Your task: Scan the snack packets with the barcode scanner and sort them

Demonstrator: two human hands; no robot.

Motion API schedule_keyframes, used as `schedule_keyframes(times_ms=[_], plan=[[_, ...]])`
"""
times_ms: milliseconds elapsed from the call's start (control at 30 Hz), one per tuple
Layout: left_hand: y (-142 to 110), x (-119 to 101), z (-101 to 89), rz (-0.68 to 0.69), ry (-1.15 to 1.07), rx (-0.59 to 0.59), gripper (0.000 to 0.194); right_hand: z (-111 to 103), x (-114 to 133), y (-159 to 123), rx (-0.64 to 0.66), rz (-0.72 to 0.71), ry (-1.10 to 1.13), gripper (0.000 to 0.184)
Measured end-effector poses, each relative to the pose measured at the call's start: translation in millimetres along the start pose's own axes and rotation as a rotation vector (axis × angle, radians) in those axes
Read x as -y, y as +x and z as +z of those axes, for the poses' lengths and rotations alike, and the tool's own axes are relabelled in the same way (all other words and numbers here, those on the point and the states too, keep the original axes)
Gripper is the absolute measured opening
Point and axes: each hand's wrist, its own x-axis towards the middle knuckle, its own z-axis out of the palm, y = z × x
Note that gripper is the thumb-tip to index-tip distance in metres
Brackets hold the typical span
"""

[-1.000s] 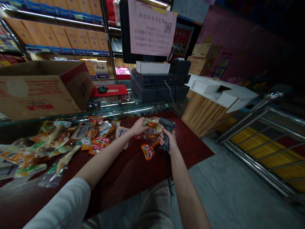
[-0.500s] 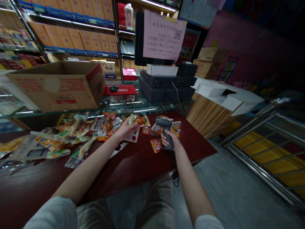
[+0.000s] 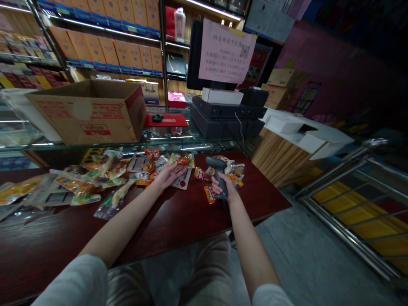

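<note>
My left hand [image 3: 168,175] is open over the dark red table, its fingers stretched out just below a clear packet of brown meat [image 3: 183,160]. The fingertips are at the packet's near edge and do not wrap round it. A flat pack with a dark round mark [image 3: 183,180] lies partly beneath that hand. In my right hand [image 3: 225,187] is a dark grey barcode scanner [image 3: 219,176], gripped by its handle with the head pointing left. Close to the scanner lie an orange-and-red snack packet [image 3: 209,194] and another small meat packet [image 3: 200,173].
A heap of vacuum-packed snacks [image 3: 98,174] covers the table's left side. Behind it, a cardboard box [image 3: 95,119] stands on the glass counter. A monitor with a pink paper sign [image 3: 226,51] rises above a black till [image 3: 223,121]. Metal railings [image 3: 344,212] stand at the right.
My left hand has let go of the meat packet, which now lies among the others, and its fingers have spread. My right hand still grips the scanner. The view has shifted slightly.
</note>
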Motion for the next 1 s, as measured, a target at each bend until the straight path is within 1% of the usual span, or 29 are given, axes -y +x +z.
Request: schedule_keyframes(times_ms=[100,200,333,400,533,567,667,767,867,933,1000], plan=[[-1,0,2.4,0.003,-0.004,-0.024,0.023,1,0,-2,0.005,0.003,-0.012,0.031],[-1,-2,3.6,-0.012,-0.029,-0.053,0.021,5,0,-2,0.016,0.006,-0.036,0.030],[-3,-5,3.6,-0.018,-0.058,-0.002,0.017,9,-1,-1,0.037,0.010,-0.055,0.029],[-3,-5,4.3,-0.020,-0.065,0.005,0.015,10,-1,-1,0.050,0.010,-0.059,0.029],[-2,-5,8.7,-0.045,-0.057,-0.060,0.008,10,-2,-2,0.065,0.013,-0.060,0.030],[-1,-5,10.2,-0.053,-0.053,-0.078,0.008,11,-2,-2,0.063,0.015,-0.060,0.031],[0,-7,13.9,-0.083,-0.095,-0.111,0.019,11,-2,-3,0.047,0.019,-0.072,0.033],[-2,-10,15.0,-0.077,-0.185,-0.083,0.028,12,-2,-3,0.037,0.017,-0.092,0.034],[-4,-12,14.0,-0.038,-0.175,-0.052,0.041,13,-2,-5,0.046,0.014,-0.103,0.032],[-3,-11,13.0,-0.023,-0.125,-0.061,0.039,14,-1,-6,0.056,0.019,-0.106,0.032],[-1,-10,12.4,-0.015,-0.079,-0.081,0.032,15,-1,-7,0.068,0.031,-0.110,0.033]])
